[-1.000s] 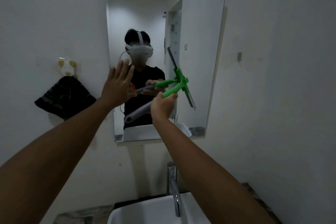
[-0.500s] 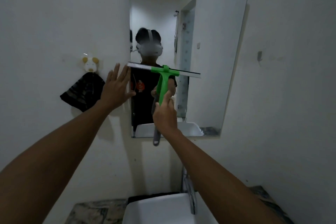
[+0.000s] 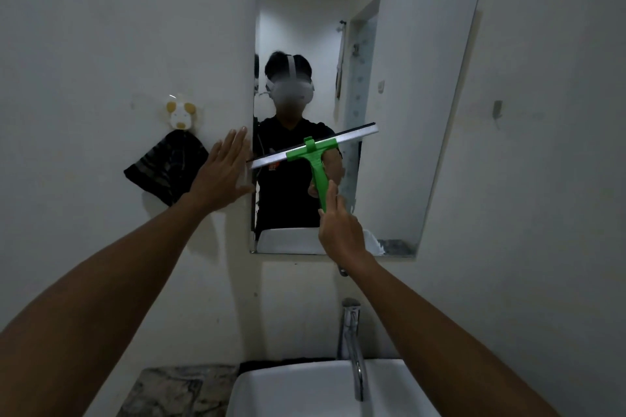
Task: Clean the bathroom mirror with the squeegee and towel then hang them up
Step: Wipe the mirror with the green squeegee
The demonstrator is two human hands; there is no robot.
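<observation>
The right hand (image 3: 340, 234) is closed around the green handle of the squeegee (image 3: 313, 154), holding it up against the mirror (image 3: 420, 78). The blade sits above that hand, tilted with its right end higher, and seems to touch the glass, though the dim light makes contact hard to confirm. The left hand (image 3: 222, 176) is spread flat, fingers together, on the wall at the mirror's left edge. Just left of it the dark towel (image 3: 166, 166) hangs from a hook (image 3: 181, 115). Below the right forearm are the tap (image 3: 352, 345) and sink (image 3: 305, 393).
</observation>
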